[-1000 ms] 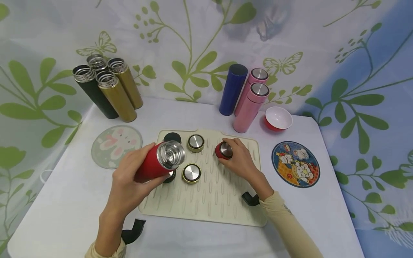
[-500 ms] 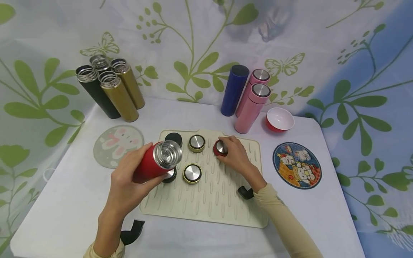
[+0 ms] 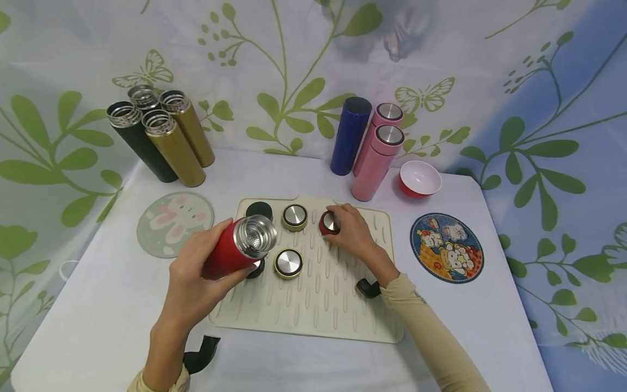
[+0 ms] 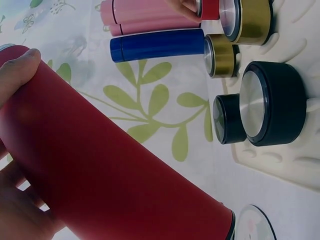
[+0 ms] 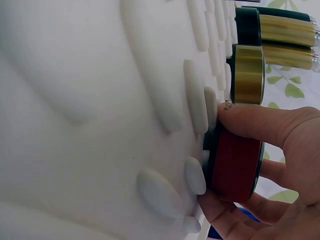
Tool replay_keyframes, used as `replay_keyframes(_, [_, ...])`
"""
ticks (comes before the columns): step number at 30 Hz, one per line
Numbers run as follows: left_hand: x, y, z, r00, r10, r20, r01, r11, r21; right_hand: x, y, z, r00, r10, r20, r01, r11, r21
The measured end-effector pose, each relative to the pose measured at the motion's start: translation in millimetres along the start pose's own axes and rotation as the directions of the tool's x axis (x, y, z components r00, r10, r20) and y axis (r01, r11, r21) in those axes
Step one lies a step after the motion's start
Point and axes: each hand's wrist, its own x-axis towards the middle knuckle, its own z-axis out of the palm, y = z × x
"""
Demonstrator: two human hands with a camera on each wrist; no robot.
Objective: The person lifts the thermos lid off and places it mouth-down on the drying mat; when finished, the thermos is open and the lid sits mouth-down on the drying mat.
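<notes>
1. One open-mouthed red bottle [image 3: 221, 256] is gripped in the left hand [image 3: 192, 277] above the left edge of a mat [image 3: 313, 310].
2. The right hand [image 3: 354, 233] pinches a red lid [image 3: 329, 222] near the mat's far edge.
3. Four more lids [image 3: 289, 263] sit nearby.

White table [image 3: 88, 316], pale backdrop [image 3: 274, 60] with green leaves [image 3: 268, 104] and butterflies [image 3: 425, 98], bluish at right

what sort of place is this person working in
Most likely an indoor tabletop staged for filming: a leaf-print backdrop hangs behind a white table, and bottle lids are set out on a ribbed mat.
</notes>
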Motion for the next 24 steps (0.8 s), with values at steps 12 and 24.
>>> replay_keyframes(12, [-3.0,2.7,1.2,1.000,-0.017,0.014,0.017,1.000,-0.005,5.7,0.3,1.7,0.999,0.038,-0.007,-0.038,0.999,0.012])
replay_keyframes(24, [-12.1,-1.8,-5.7,0.999,-0.030,-0.013,0.030,1.000,0.006,3.1,-2.0,0.7,0.999,0.040,0.028,-0.039,0.999,-0.017])
